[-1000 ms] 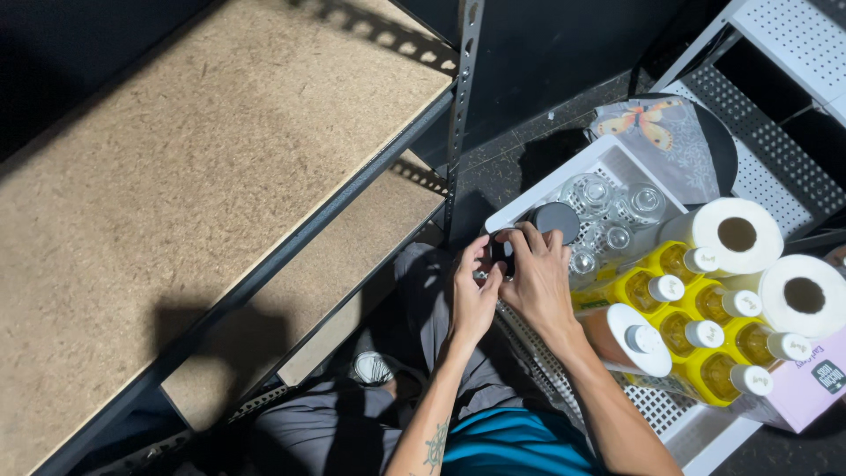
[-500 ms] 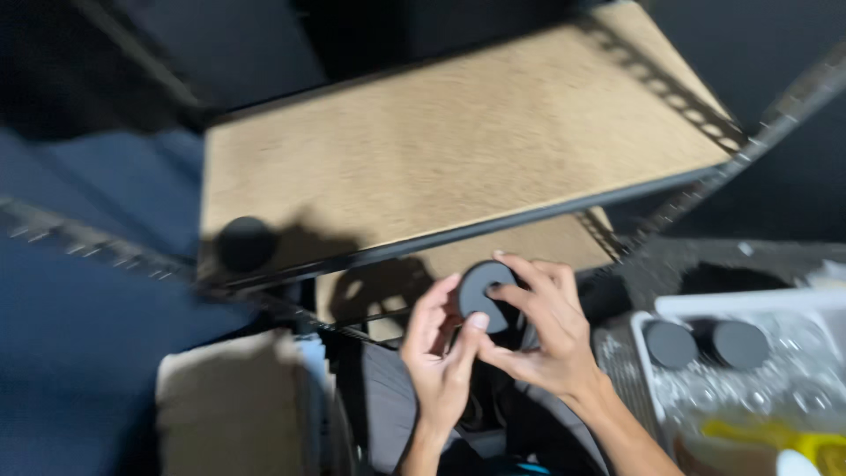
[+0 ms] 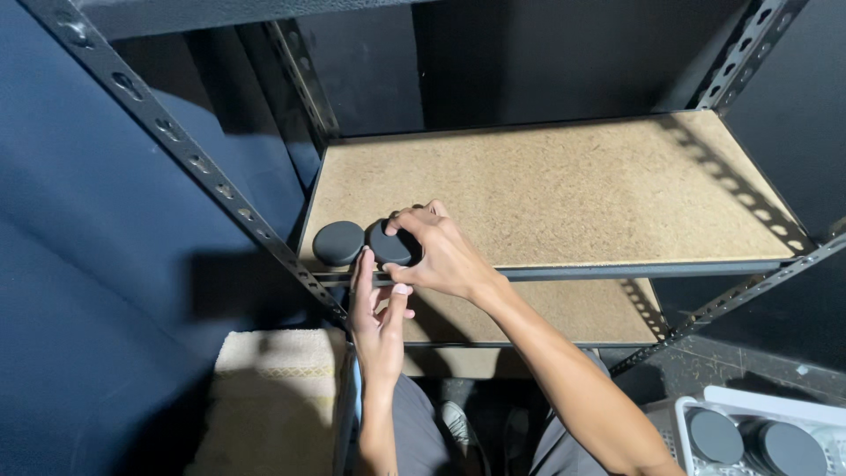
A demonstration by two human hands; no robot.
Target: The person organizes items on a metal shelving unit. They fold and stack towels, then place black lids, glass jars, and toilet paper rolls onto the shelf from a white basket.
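You are setting a round dark-lidded jar [image 3: 391, 244] down on the particleboard shelf [image 3: 564, 189], at its front left corner, left of centre in the frame. Your right hand [image 3: 441, 256] is grasping that jar from above, fingers curled over its lid, so this grip is clenched on it and the jar is sitting at or just above the board; whether it is bearing its full weight yet is hard to tell. Your left hand [image 3: 377, 317] is reaching up from below with fingers extended, its tips touching the front rail just beneath the jar, and this grip is released, holding nothing. One matching jar [image 3: 338, 242] is already standing on the shelf, just beside the one in hand and further left, against the corner post. The rest of the shelf is showing bare board across to the right. In the lower right corner of the frame a white basket [image 3: 696, 405] is holding at least two more dark-lidded jars [image 3: 716, 436], so by the look of it the stocking is only beginning: one placed, one being placed, more waiting.
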